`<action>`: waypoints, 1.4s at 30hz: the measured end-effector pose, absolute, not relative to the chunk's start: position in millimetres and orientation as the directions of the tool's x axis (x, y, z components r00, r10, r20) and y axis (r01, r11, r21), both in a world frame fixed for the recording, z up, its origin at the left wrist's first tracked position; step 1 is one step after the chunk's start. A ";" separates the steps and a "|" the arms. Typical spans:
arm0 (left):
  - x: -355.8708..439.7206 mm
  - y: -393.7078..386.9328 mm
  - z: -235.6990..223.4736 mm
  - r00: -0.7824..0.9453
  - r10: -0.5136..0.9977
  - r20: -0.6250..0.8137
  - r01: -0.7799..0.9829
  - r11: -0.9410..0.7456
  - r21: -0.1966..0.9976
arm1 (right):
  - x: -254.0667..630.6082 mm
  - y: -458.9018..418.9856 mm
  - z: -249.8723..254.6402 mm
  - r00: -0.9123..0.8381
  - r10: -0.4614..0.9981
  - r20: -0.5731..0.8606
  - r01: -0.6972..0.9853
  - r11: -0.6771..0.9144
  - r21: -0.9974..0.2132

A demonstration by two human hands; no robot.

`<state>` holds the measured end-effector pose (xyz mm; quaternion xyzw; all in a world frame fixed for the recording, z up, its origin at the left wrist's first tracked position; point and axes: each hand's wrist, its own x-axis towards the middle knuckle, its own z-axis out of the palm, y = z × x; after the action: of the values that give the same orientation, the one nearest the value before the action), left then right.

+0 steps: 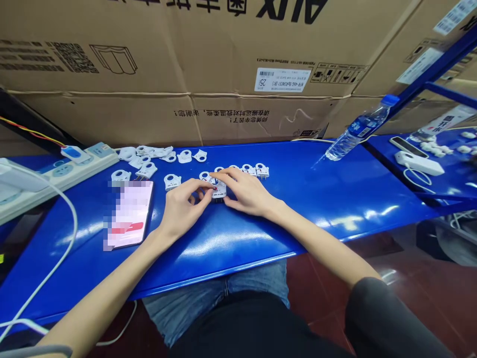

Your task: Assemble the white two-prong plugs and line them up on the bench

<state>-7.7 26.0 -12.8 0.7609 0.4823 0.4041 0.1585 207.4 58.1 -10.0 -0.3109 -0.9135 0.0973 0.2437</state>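
Just above the blue tabletop, a white plug housing (219,192) with a round opening and metal prongs sits between my two hands. My right hand (249,193) is closed around it, with fingers along the top and thumb at the lower edge. The thumb and index finger of my left hand (185,208) pinch a tiny red and dark part (215,188) at its face; details are too small to make out. Behind my hands stand several similar housings, among them a right-hand one (262,170) with prongs down. Another housing (172,182) stands left of them, beyond my left hand.
Loose white shells (149,152) lie in a pile at the back left. A phone (130,214) lies left of my left hand, near a power strip (95,158) and white cable (70,233). A water bottle (357,130) leans at right; cardboard (223,79) walls the back.
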 end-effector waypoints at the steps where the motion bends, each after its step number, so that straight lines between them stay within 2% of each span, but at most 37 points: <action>1: -7.7 26.1 -13.0 0.207 0.861 0.465 0.607 -0.486 0.629 | 207.3 58.1 -10.1 -0.687 0.615 0.388 0.518 0.788 -0.332; 9: -7.1 25.7 -13.1 0.188 0.868 0.460 0.614 -0.469 0.635 | 207.0 57.5 -9.6 -0.691 0.611 0.387 0.516 0.791 -0.329; 20: -7.8 25.9 -13.6 0.187 0.859 0.477 0.606 -0.483 0.632 | 206.9 57.4 -10.2 -0.691 0.578 0.434 0.526 0.814 -0.247; 27: -7.8 26.0 -14.1 0.163 0.876 0.454 0.571 -0.459 0.680 | 206.5 57.4 -9.7 -0.699 0.568 0.434 0.509 0.822 -0.256; 32: -8.1 25.4 -12.0 0.179 0.867 0.464 0.579 -0.474 0.663 | 206.4 57.0 -9.9 -0.689 0.581 0.433 0.518 0.813 -0.267; 38: -7.8 24.0 -10.3 0.219 0.833 0.509 0.618 -0.522 0.588 | 207.9 56.6 -7.6 -0.664 0.616 0.423 0.526 0.787 -0.322; 42: -6.6 23.6 -10.7 0.200 0.836 0.511 0.615 -0.513 0.599 | 208.3 56.2 -4.2 -0.639 0.647 0.415 0.542 0.762 -0.354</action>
<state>-6.6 23.6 -10.7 0.7632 0.4753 0.4173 0.1325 208.3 56.2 -4.2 -0.3305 -0.8998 0.0987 0.2671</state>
